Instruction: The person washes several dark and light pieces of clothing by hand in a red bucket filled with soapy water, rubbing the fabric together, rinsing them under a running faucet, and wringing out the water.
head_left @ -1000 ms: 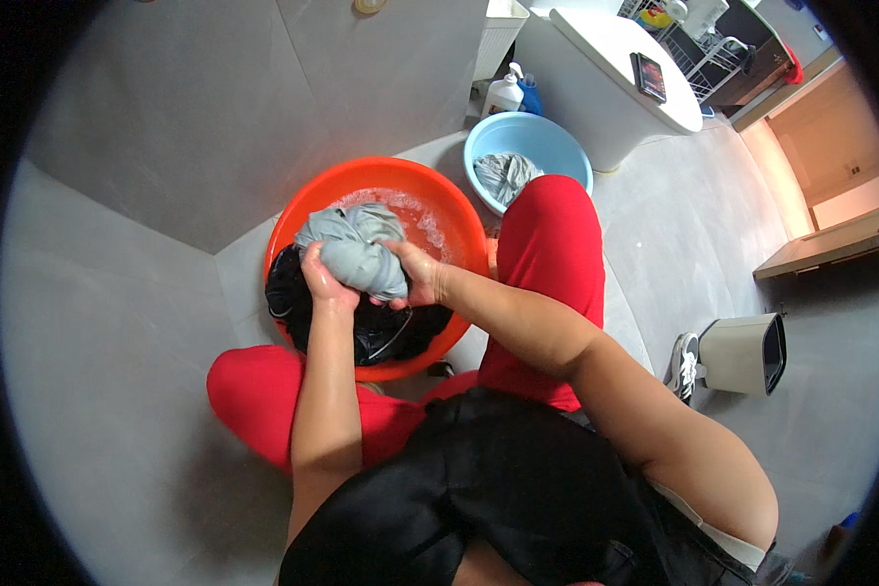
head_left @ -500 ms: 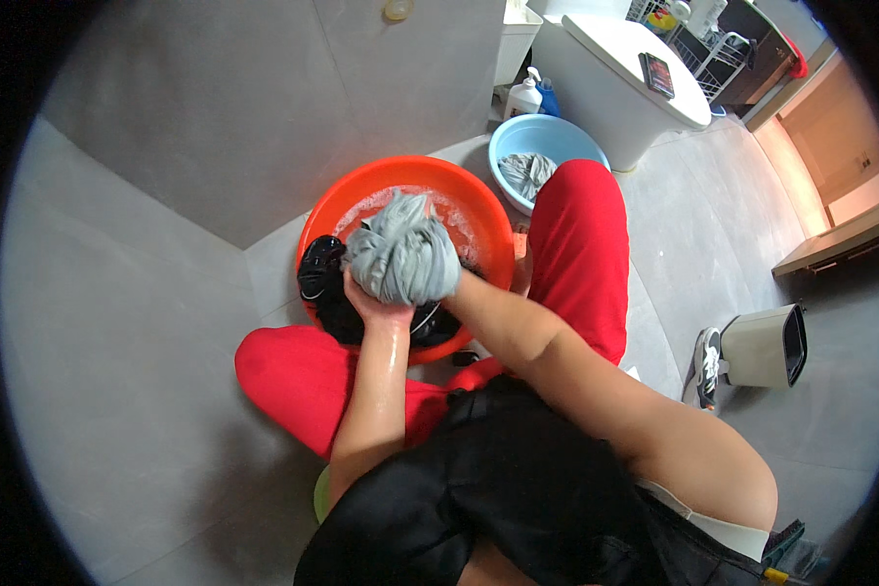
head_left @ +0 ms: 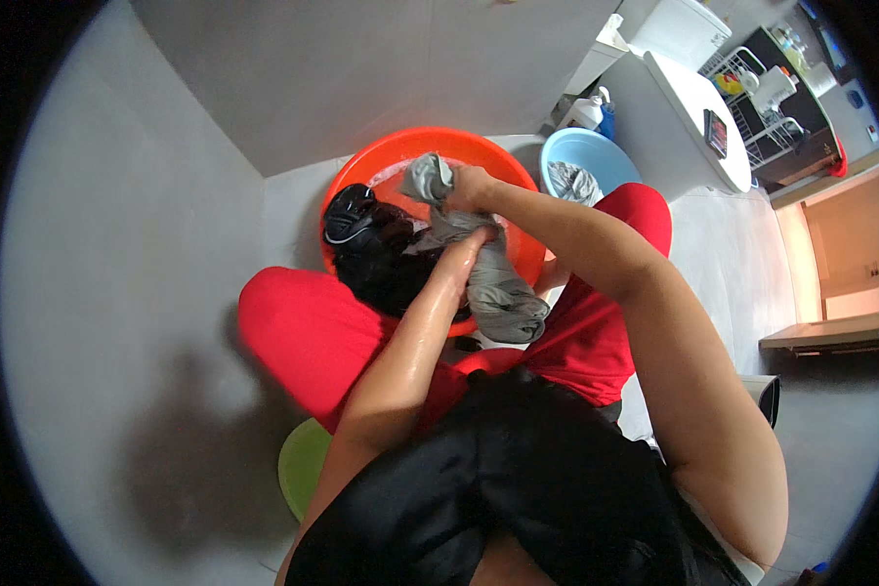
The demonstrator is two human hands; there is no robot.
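A wet, twisted grey garment [head_left: 503,293] stretches between my two hands above the orange-red basin [head_left: 356,161]. My right hand [head_left: 471,188] is closed round its upper part, and a bunched end sticks out past the fingers over the far side. Lower on the cloth, my left hand [head_left: 471,252] grips it, its forearm wet and shiny. The long lower end hangs beyond the basin's near right rim, close to my red trouser leg. Black clothing [head_left: 376,249] with a white cord lies soaked in the left part of the basin, among some suds.
A light blue basin [head_left: 581,146] with another grey cloth [head_left: 574,183] stands to the right. Behind it are a white pump bottle [head_left: 584,112] and a toilet with a phone [head_left: 716,132] on its lid. A green basin [head_left: 305,467] sits at lower left. Grey walls rise close behind and left.
The grey garment was a compact bundle cupped in both hands; now it is drawn out long and twisted. My right hand has moved above the left, and the view has shifted.
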